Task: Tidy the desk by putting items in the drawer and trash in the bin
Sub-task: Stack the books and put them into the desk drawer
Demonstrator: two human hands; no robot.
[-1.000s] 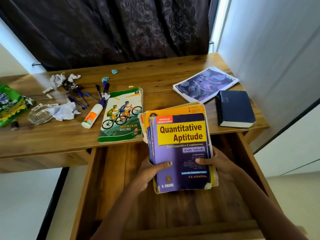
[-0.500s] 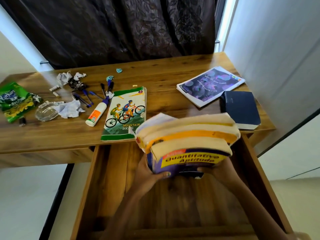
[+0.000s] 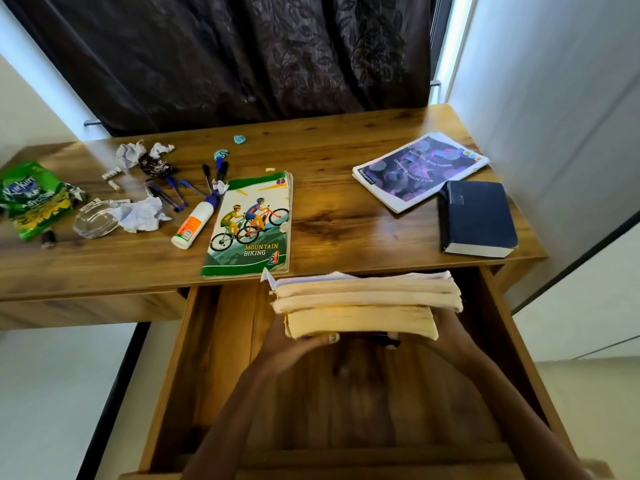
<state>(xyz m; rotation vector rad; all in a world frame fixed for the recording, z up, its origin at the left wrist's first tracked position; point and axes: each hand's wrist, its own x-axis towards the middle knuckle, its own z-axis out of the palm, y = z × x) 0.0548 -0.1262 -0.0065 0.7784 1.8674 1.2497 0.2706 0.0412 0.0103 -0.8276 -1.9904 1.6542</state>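
The left hand (image 3: 294, 344) and the right hand (image 3: 446, 327) each grip one side of a stack of books (image 3: 363, 303), page edges up, over the open drawer (image 3: 214, 358). At 10 o'clock from the stack, a biking book (image 3: 249, 223) lies on the desk (image 3: 329, 216).

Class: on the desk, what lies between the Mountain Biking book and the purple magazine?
Nothing: the head view shows bare wood between the Mountain Biking book and the purple magazine on the desk.
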